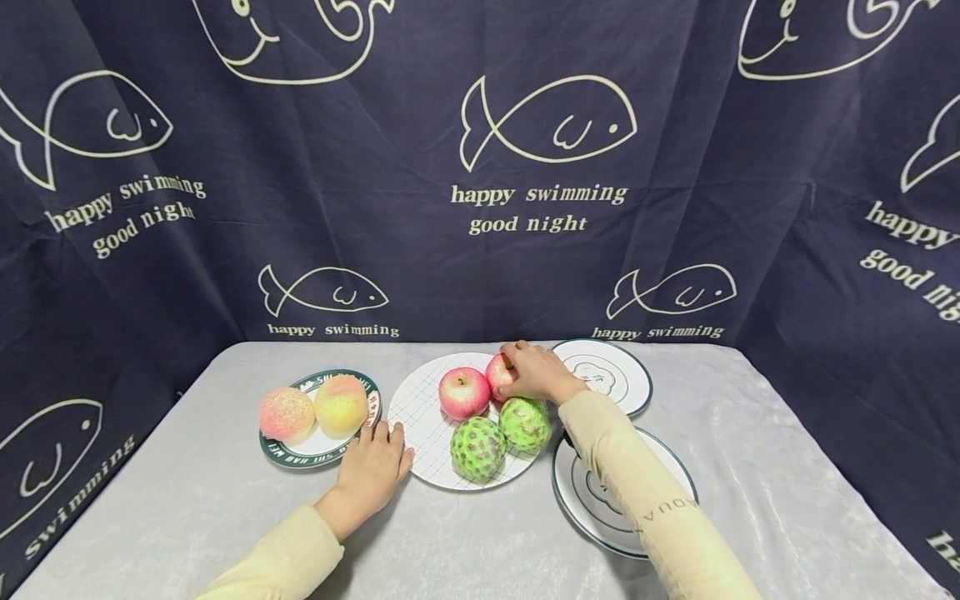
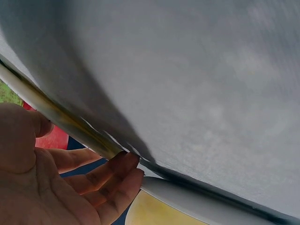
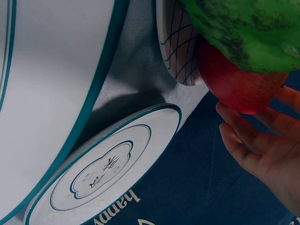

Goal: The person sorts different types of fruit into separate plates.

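Observation:
On the white grid-patterned plate (image 1: 420, 450) lie two red apples and two green custard apples. My right hand (image 1: 536, 373) grips the back-right apple (image 1: 501, 379) from above, its fingers curled over it; the right wrist view shows fingertips against the red apple (image 3: 239, 89). The other apple (image 1: 462, 393) sits just left of it. Nearer the front are a spotted custard apple (image 1: 478, 450) and a second custard apple (image 1: 525, 425). My left hand (image 1: 372, 467) rests with relaxed fingers between the grid plate and a green-rimmed plate (image 1: 300, 460), holding nothing.
The green-rimmed plate carries a pinkish peach (image 1: 287, 414) and a yellow peach (image 1: 341, 406). On the right stand a back plate (image 1: 633, 375) and a front plate (image 1: 671, 467), partly under my right sleeve. A dark fish-print curtain (image 1: 420, 250) encloses the grey-covered table (image 1: 772, 500).

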A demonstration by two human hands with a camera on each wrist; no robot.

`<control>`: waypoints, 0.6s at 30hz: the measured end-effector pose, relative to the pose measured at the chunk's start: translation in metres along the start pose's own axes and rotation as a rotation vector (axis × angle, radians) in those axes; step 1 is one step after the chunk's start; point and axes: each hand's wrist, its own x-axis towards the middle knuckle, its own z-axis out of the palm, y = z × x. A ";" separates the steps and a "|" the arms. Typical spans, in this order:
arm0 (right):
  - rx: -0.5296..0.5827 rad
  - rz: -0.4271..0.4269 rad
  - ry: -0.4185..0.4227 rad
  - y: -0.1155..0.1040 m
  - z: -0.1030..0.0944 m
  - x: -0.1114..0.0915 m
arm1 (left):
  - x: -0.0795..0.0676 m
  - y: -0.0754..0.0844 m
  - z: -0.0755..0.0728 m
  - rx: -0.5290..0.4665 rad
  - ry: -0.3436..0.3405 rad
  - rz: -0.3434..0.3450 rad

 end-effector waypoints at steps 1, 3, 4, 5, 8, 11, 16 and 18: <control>-0.003 -0.003 0.002 0.000 0.000 0.000 | 0.000 0.000 0.000 -0.004 -0.006 -0.001; -0.005 -0.007 0.008 0.001 0.000 0.001 | 0.000 0.000 -0.001 -0.014 -0.019 -0.004; -0.006 -0.010 0.013 0.001 0.001 0.001 | 0.000 0.000 -0.001 -0.019 -0.024 -0.005; -0.007 -0.012 0.018 0.001 0.001 0.001 | 0.000 0.001 -0.002 -0.024 -0.028 -0.007; -0.013 -0.016 0.039 0.002 0.001 0.001 | 0.000 0.000 -0.001 -0.034 -0.029 -0.008; -0.023 -0.015 0.062 0.004 0.001 0.000 | 0.000 0.000 -0.001 -0.031 -0.023 -0.008; -0.044 -0.017 0.093 0.006 0.000 -0.002 | 0.000 -0.001 0.000 -0.026 -0.009 -0.005; -0.044 -0.013 0.096 0.007 -0.001 -0.003 | -0.001 0.000 0.000 -0.027 -0.008 -0.005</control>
